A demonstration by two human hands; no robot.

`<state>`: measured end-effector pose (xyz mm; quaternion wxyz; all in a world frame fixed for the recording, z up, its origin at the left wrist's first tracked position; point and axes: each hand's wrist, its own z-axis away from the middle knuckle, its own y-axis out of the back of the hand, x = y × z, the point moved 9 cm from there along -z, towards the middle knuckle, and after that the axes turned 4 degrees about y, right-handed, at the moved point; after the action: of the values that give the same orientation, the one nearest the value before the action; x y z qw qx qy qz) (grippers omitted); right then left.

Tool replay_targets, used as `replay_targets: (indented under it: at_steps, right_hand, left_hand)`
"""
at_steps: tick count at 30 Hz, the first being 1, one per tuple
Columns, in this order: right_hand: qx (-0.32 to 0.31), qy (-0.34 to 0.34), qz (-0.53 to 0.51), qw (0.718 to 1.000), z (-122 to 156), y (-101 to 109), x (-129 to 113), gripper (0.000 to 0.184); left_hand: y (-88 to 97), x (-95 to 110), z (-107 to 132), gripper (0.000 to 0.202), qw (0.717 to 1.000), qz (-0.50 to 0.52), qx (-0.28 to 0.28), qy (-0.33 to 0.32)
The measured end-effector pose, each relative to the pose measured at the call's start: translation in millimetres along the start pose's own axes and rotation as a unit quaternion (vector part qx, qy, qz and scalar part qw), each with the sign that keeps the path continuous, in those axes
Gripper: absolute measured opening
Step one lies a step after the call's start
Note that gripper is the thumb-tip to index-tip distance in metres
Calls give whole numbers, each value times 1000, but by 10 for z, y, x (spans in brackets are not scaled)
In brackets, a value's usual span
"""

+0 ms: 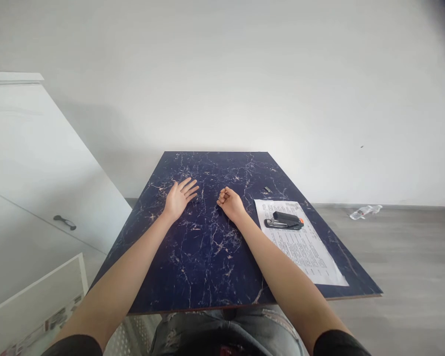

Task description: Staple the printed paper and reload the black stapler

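Observation:
My left hand (180, 197) lies flat on the dark blue marbled tabletop (207, 247), fingers stretched out and holding nothing. My right hand (230, 201) rests beside it with its fingers curled into a loose fist; I cannot make out anything inside. To the right of that hand, a black stapler with an orange tip (285, 220) sits on a printed sheet of paper (304, 247). A small dark metal piece (267, 189) lies on the table beyond the paper.
A white cabinet with a dark handle (64, 222) stands to the left. A white board (40, 301) leans at the lower left. A crumpled plastic bottle (365, 211) lies on the grey floor by the white wall.

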<state>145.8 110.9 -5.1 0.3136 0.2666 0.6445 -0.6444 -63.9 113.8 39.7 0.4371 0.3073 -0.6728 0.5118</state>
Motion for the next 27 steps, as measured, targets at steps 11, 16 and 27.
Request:
replay_targets:
  at_steps: [11, 16, 27]
  right_hand:
    - [34, -3, -23, 999, -11, 87, -72, 18]
    - [26, -2, -14, 1000, -2, 62, -70, 19]
    - [-28, 72, 193, 978, 62, -141, -85, 18]
  left_hand:
    - [-15, -131, -3, 38, 991, -128, 21, -11]
    - [16, -176, -44, 34, 987, -160, 20, -10]
    - [34, -236, -75, 39, 979, -203, 3, -12]
